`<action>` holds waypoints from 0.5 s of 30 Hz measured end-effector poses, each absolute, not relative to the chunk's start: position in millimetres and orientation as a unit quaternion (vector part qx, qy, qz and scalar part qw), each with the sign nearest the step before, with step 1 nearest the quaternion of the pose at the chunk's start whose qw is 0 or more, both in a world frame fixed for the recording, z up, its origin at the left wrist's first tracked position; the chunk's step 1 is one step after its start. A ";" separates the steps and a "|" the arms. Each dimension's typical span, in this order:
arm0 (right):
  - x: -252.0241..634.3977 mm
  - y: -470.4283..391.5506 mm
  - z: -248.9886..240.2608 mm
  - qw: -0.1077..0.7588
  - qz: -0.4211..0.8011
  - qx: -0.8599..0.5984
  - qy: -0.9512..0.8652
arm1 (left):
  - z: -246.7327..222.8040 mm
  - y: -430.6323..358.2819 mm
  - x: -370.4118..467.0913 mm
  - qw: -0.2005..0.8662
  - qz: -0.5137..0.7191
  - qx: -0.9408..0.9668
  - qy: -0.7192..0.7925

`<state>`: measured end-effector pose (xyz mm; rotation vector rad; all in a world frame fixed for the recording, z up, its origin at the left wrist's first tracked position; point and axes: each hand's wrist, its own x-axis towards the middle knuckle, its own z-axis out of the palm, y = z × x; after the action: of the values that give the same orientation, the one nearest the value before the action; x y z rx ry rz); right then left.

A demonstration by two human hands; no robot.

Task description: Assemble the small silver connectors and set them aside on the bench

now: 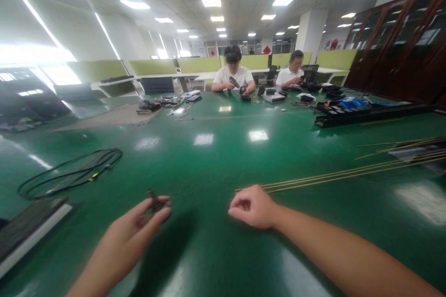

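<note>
Showing at lower left, a small dark metallic-looking piece (pixel 152 197) is pinched in the left hand (pixel 134 225); probably light and stiff, it is best held by its sides. Near thin yellowish rods (pixel 313 177), lower centre, the right hand (pixel 257 207) is curled, any contents hidden.

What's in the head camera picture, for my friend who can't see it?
A left hand holds a small dark object above a green table, while the curled right hand is beside thin yellowish rods. A coiled dark cable lies at the picture's left, and one person and another person, both in white, sit beyond.
</note>
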<state>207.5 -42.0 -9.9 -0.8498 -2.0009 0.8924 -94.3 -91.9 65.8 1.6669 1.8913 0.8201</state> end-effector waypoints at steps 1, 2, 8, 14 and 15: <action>207.9 -42.0 -9.5 0.384 0.353 -0.336 -0.784 | 64.1 -79.2 -74.7 0.331 0.289 0.620 0.650; 208.2 -42.1 -9.0 0.382 0.356 -0.338 -0.783 | 61.6 -66.9 -53.6 0.396 0.298 0.623 0.605; 208.2 -42.1 -8.4 0.382 0.372 -0.345 -0.772 | 27.7 -23.1 30.3 0.540 0.349 0.600 0.475; 205.6 -42.1 -9.9 0.358 0.358 -0.345 -0.790 | 12.0 -23.1 18.4 0.606 0.328 0.569 0.449; 205.3 -42.3 -10.1 0.359 0.353 -0.345 -0.792 | 11.9 -23.5 15.7 0.613 0.324 0.568 0.444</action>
<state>205.3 -42.3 -10.1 -0.8887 -2.0437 0.9109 15.7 -23.5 11.9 1.3095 1.0230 0.7468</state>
